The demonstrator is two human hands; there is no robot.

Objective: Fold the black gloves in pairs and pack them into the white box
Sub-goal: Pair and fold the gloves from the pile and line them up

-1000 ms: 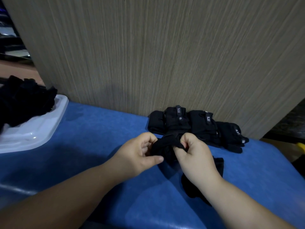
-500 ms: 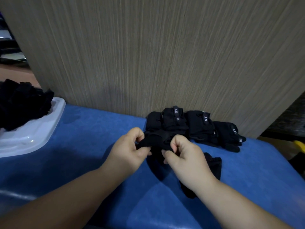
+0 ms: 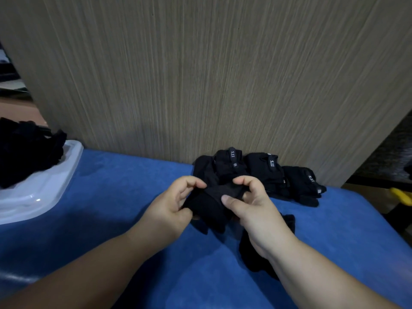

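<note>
Both hands pinch a black glove (image 3: 208, 205) just above the blue tabletop (image 3: 124, 197): the left hand (image 3: 171, 210) curls round its 9 o'clock end and the right hand (image 3: 256, 210) presses its thumb over the fold, probably to stop it springing open. Folded gloves (image 3: 265, 172) sit at 1 o'clock and the white box (image 3: 55, 186) at 9 o'clock. Compared with 0.5 s ago, the hands are slightly further apart and more glove shows.

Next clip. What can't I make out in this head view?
Head view, held glove: the left hand and right hand cover its ends; one glove or two, unclear.
Head view, white box: cut off by the left edge; its dark glove pile cannot be counted.
Head view, loose glove: mostly hidden under the right forearm.
</note>
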